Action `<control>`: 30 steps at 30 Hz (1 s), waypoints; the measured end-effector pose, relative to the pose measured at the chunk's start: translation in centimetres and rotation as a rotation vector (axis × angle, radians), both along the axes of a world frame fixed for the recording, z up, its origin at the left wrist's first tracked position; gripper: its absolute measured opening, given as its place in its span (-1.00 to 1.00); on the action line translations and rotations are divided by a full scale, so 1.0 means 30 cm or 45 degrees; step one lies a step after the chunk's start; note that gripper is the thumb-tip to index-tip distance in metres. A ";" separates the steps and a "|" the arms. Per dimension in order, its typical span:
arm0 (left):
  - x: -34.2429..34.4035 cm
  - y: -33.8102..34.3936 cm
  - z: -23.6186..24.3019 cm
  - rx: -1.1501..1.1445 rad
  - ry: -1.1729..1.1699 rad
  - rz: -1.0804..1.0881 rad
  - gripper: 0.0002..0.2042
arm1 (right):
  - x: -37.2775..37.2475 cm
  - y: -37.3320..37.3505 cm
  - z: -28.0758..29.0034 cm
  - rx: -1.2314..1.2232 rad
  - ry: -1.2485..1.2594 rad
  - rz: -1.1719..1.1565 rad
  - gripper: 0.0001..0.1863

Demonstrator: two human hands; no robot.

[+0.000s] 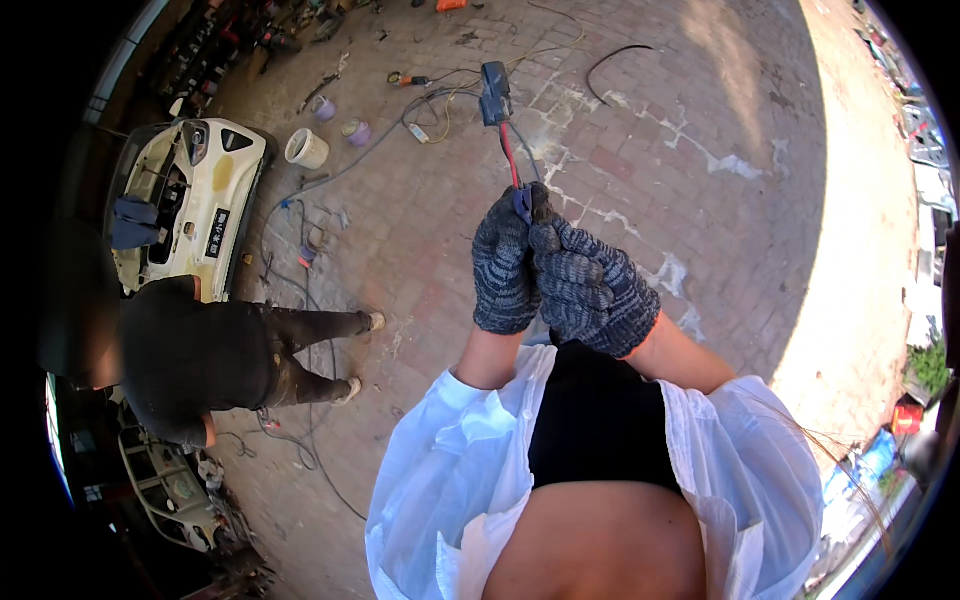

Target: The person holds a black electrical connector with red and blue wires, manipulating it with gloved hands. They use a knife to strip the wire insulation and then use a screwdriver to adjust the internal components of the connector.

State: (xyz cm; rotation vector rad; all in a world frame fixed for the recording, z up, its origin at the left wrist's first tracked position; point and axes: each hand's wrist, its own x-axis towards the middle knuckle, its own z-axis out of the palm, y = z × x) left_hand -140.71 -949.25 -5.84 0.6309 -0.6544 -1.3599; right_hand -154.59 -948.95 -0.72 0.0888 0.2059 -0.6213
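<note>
My left hand [505, 265] and my right hand [595, 280], both in grey knitted work gloves, come together in front of my chest. Their fingers are closed around a small dark blue plug-like piece [523, 205], mostly covered by the gloves. A red wire [510, 155] and a grey wire [527, 150] run from between the fingertips to a dark grey boxy part [495, 93]. That part sticks up beyond my hands, above the brick floor.
To the left, a person in black [195, 345] bends beside a white car body [205, 190]. Hoses and cables [370, 150] cross the brick floor [430, 270]. Near them stand a white bucket [307, 149] and purple-and-white tubs [356, 132]. A curved black strip [605, 65] lies farther off.
</note>
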 end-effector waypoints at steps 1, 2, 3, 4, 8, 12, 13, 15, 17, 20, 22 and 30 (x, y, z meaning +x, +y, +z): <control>-0.002 0.003 0.005 -0.031 -0.038 0.020 -0.50 | -0.004 -0.001 0.003 -0.016 0.081 -0.018 -0.75; -0.005 0.006 0.015 -0.067 -0.080 0.040 -0.51 | -0.011 -0.003 0.007 -0.085 0.206 -0.048 -0.74; -0.007 0.008 0.028 -0.084 -0.136 0.062 -0.52 | -0.019 -0.008 0.010 -0.186 0.275 -0.038 -0.73; -0.010 0.011 0.044 -0.104 -0.197 0.084 -0.54 | -0.029 -0.016 0.014 -0.285 0.347 -0.029 -0.72; -0.013 0.026 0.109 -0.054 -0.194 0.031 -0.68 | -0.071 -0.049 0.013 -0.577 0.492 0.022 -0.67; -0.005 0.040 0.128 -0.018 -0.251 -0.052 -0.72 | -0.097 -0.070 -0.011 -0.440 0.306 0.066 -0.66; -0.002 0.041 0.128 0.008 -0.221 -0.075 -0.74 | -0.100 -0.077 -0.018 -0.517 0.275 0.069 -0.67; -0.001 0.043 0.129 0.057 -0.172 -0.082 -0.77 | -0.099 -0.086 -0.030 -0.691 0.263 0.061 -0.69; -0.008 0.045 0.135 0.105 -0.132 -0.048 -0.79 | -0.086 -0.084 -0.036 -1.094 0.588 -0.215 -0.72; -0.028 0.047 0.153 0.061 -0.123 0.023 -0.81 | -0.064 -0.061 -0.026 -1.787 1.235 -0.755 -0.76; -0.038 0.045 0.165 0.075 -0.206 0.116 -0.81 | -0.063 -0.046 -0.006 -1.970 1.299 -0.702 -0.79; -0.045 0.059 0.198 -0.015 -0.214 0.029 -0.65 | -0.064 -0.032 0.045 -1.968 1.417 -0.776 -0.86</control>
